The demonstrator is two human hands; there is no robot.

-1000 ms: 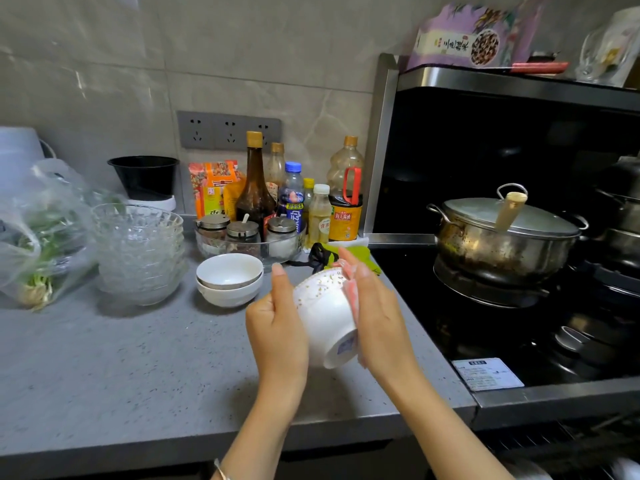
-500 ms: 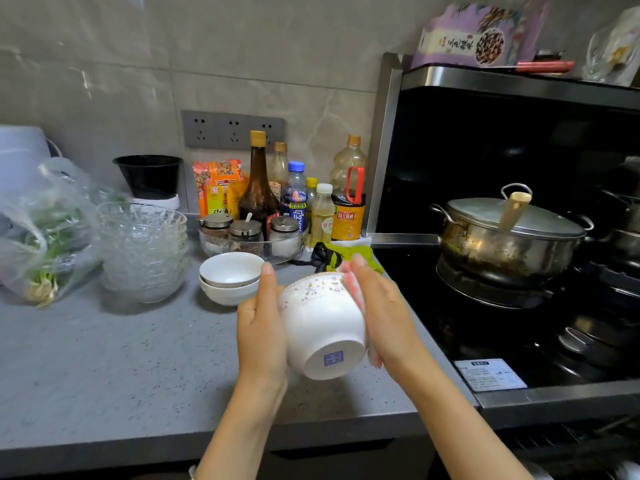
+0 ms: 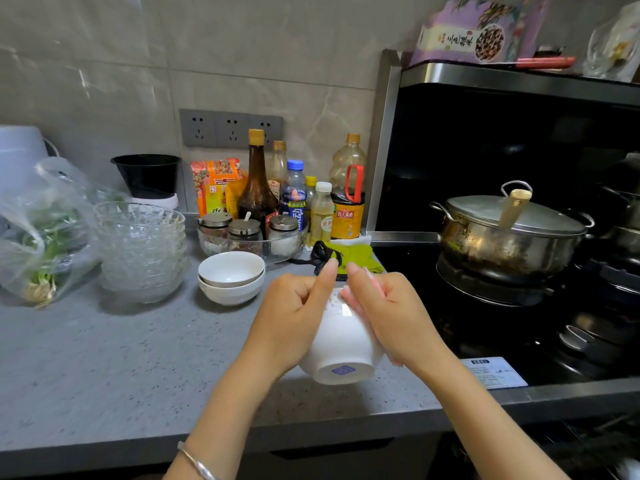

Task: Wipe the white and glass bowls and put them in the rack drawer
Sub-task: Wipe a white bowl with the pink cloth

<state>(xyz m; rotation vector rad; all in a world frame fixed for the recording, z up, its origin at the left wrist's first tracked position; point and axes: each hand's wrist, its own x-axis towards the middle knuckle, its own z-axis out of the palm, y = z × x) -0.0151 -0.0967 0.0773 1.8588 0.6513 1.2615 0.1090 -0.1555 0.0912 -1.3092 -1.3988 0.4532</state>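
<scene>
I hold a white bowl (image 3: 341, 344) above the counter's front edge, tipped so its base with a blue mark faces me. My left hand (image 3: 294, 313) grips its left side. My right hand (image 3: 388, 317) presses a pale cloth or tissue, mostly hidden under the palm, against the bowl's right side. Two more white bowls (image 3: 231, 277) sit stacked behind on the grey counter (image 3: 104, 368). Further left stands a stack of several glass bowls (image 3: 140, 249). No rack drawer is in view.
Bottles and spice jars (image 3: 284, 209) crowd the back wall. A green and black cloth (image 3: 346, 256) lies behind my hands. A bag of greens (image 3: 38, 237) lies at the left. A lidded steel pot (image 3: 509, 233) sits on the black stove at the right.
The bowl has turned further, its base now facing me and lower. Both hands have closed in over its upper rim, thumbs nearly touching.
</scene>
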